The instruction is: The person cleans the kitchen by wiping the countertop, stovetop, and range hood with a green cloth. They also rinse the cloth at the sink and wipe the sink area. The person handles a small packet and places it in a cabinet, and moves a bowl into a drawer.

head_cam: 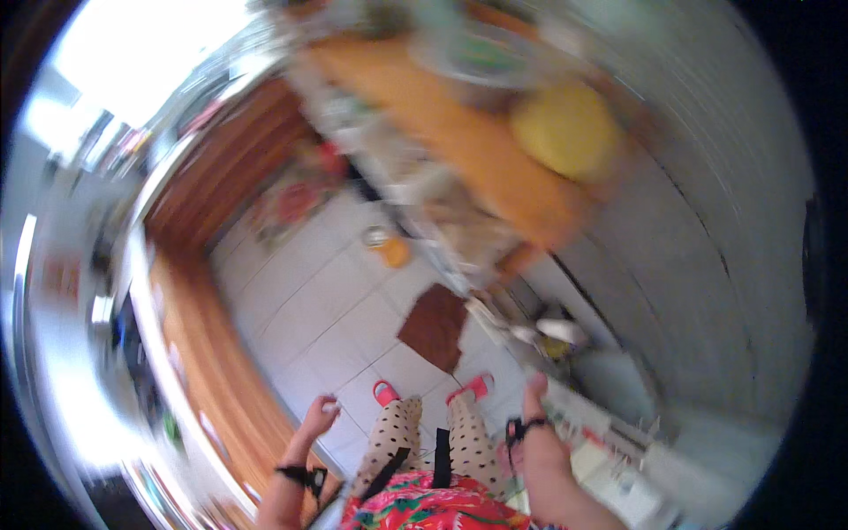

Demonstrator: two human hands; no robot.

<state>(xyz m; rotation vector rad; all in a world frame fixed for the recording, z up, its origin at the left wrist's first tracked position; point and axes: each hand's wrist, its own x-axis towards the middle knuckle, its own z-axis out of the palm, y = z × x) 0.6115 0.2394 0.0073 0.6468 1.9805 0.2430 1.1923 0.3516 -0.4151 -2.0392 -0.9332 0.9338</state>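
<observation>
My left hand (pixel 321 415) hangs at my side near the wooden cabinet fronts (pixel 192 344). Its fingers are curled, and a small pale spot shows at them; whether that is a held thing or the floor tile behind, I cannot tell. On the other side, my right hand (pixel 534 392) is raised a little beside a low, cluttered shelf, its fingers blurred and partly turned away. Each wrist wears a black strap. Between them, my feet in red slippers (pixel 386 393) stand on white floor tiles (pixel 311 318), just short of a brown cloth or mat (pixel 434 328).
An orange-topped shelf unit (pixel 430 126) at upper right carries a round yellow thing (pixel 568 131) and a bowl-like container (pixel 487 56). A jar-like item with an orange part (pixel 392 252) rests on the floor. A patterned mat (pixel 291 202) lies farther off. Much is motion-blurred.
</observation>
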